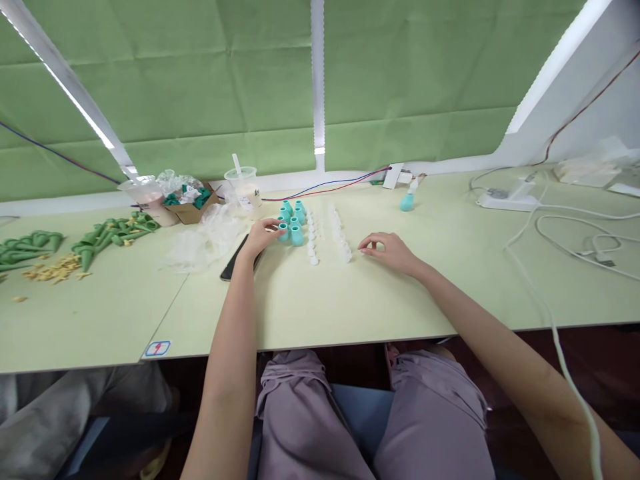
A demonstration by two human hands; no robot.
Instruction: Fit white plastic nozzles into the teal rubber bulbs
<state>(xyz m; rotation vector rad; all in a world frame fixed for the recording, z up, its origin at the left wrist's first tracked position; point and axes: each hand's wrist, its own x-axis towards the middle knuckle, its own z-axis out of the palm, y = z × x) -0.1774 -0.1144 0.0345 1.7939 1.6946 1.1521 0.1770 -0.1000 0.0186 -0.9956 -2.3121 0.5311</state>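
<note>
Just right of the left hand (263, 236) stand clustered teal cups (295, 222).

A passage runs over tabletop (465, 253) between the right hand (393, 252) and obstructing white cable (556, 339).

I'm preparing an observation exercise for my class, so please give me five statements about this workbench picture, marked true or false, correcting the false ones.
1. The fingers of the left hand are at the cluster of teal pieces. True.
2. The right hand is on the black phone. False: the phone lies beneath the left forearm.
3. Two rows of white pieces lie between the hands. True.
4. The clear cup stands beside the power strip. False: it stands behind the phone, left of the teal cluster.
5. One teal item sits apart, toward the back right of the cluster. True.
</note>
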